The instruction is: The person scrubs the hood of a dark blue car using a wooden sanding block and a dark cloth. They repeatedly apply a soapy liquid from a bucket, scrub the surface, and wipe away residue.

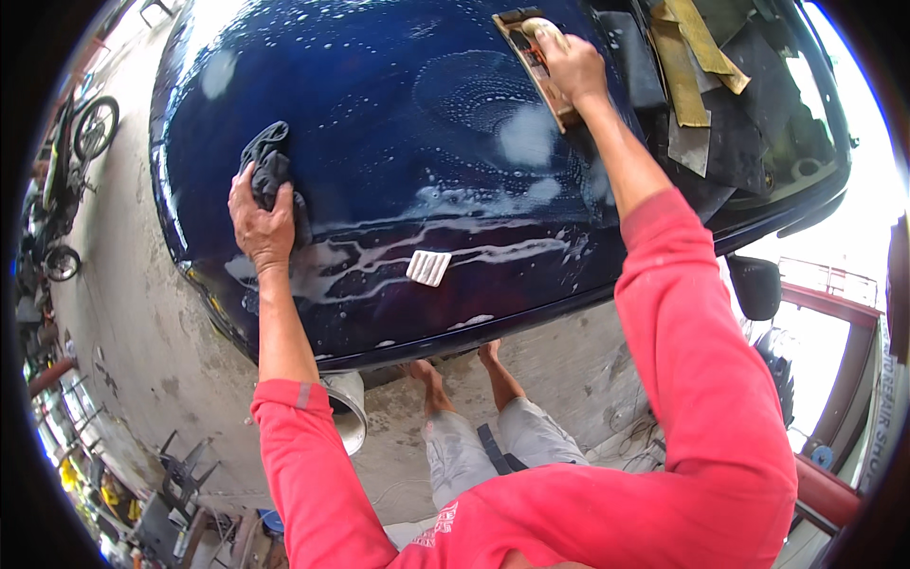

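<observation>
The person's left hand [261,223] presses a dark rag [272,166] on the wet, soapy blue hood [398,142]. The right hand [569,64] grips a sanding block [533,59] flat on the hood's far part. A small white pad [428,267] lies on the hood near its front edge. Below that edge stand bare feet [455,365] and a metal bucket [349,406].

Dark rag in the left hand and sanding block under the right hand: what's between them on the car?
In the head view, only wet blue hood with soapy foam streaks separates rag and sanding block.
</observation>
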The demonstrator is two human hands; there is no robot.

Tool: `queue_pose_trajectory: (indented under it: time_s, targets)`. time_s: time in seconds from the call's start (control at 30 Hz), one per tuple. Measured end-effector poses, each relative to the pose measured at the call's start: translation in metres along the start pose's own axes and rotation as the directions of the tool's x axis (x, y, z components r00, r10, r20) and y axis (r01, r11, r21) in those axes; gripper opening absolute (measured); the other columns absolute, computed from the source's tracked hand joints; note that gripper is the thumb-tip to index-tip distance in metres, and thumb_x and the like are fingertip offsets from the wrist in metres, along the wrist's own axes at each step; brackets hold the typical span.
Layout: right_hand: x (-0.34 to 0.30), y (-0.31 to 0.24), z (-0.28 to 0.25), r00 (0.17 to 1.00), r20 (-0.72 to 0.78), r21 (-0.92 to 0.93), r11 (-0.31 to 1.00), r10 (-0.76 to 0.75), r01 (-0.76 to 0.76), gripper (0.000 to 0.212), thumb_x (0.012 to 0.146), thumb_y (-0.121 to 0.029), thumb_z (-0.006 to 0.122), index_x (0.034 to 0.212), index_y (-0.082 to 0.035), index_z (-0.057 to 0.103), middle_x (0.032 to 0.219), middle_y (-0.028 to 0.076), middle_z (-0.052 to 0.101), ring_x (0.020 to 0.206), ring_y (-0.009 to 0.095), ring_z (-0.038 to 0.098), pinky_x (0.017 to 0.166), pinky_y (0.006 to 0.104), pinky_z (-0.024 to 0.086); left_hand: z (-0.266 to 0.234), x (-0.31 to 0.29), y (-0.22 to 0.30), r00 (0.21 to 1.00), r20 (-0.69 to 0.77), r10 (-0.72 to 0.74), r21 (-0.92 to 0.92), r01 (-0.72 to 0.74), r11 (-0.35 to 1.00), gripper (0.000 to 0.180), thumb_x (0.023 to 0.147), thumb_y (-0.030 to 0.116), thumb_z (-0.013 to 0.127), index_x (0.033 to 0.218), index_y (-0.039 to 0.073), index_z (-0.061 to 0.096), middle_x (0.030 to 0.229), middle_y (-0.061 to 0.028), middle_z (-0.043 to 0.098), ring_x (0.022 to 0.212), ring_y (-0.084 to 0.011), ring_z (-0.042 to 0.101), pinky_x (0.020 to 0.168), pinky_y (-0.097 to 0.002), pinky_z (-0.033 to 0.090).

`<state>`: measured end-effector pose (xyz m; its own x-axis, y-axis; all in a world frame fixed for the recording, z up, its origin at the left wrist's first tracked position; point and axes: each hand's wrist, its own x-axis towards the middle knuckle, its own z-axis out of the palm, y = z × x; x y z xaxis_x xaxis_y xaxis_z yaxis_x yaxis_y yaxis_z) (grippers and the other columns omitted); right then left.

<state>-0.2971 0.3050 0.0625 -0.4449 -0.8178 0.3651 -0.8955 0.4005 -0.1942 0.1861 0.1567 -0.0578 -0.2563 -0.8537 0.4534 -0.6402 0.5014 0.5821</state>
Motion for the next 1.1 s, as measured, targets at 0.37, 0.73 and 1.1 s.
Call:
queue_pose_trajectory:
  time_s: [0.37, 0.73, 1.1]
  targets:
    - [-0.065, -0.025, -0.001, 0.897, 0.022, 0.131, 0.891, -0.441, 0.434, 0.018, 0.100, -0.027, 0.077, 0.104, -0.009, 0.074, 0.086, 0.014, 0.065, 0.069, 0.037, 0.070, 0.063, 0.0494, 0.058, -0.017, -0.002, -0.002, 0.996, 0.079, 0.029, -0.027, -0.027, 0.999, 0.071, 0.087, 0.031, 0.085, 0.151, 0.013, 0.061, 0.152, -0.0177, 0.063, 0.153, -0.0390, 0.051, 0.130, -0.0559, 0.033]
    - [-0.159, -0.045, -0.077, 0.818, 0.508, 0.343, 0.934, -0.271, 0.096, 0.044, 0.098, -0.035, 0.081, 0.122, 0.002, 0.077, 0.108, 0.026, 0.080, 0.095, 0.036, 0.083, 0.085, 0.0437, 0.065, -0.021, 0.003, 0.021, 0.994, 0.042, -0.102, -0.019, 0.103, 0.995, 0.066, 0.088, 0.030, 0.083, 0.149, 0.014, 0.063, 0.152, -0.0142, 0.065, 0.151, -0.0369, 0.054, 0.129, -0.0512, 0.037]
    - [0.079, -0.105, 0.064, 0.757, 0.055, 0.020, 0.759, -0.651, 0.651, 0.026, 0.102, -0.034, 0.069, 0.110, -0.011, 0.078, 0.087, 0.017, 0.071, 0.076, 0.039, 0.073, 0.067, 0.0525, 0.058, -0.006, -0.008, 0.006, 0.983, -0.092, -0.161, 0.089, 0.169, 0.982, 0.064, 0.090, 0.037, 0.082, 0.148, 0.018, 0.064, 0.150, -0.0142, 0.067, 0.149, -0.0348, 0.056, 0.129, -0.0569, 0.035]
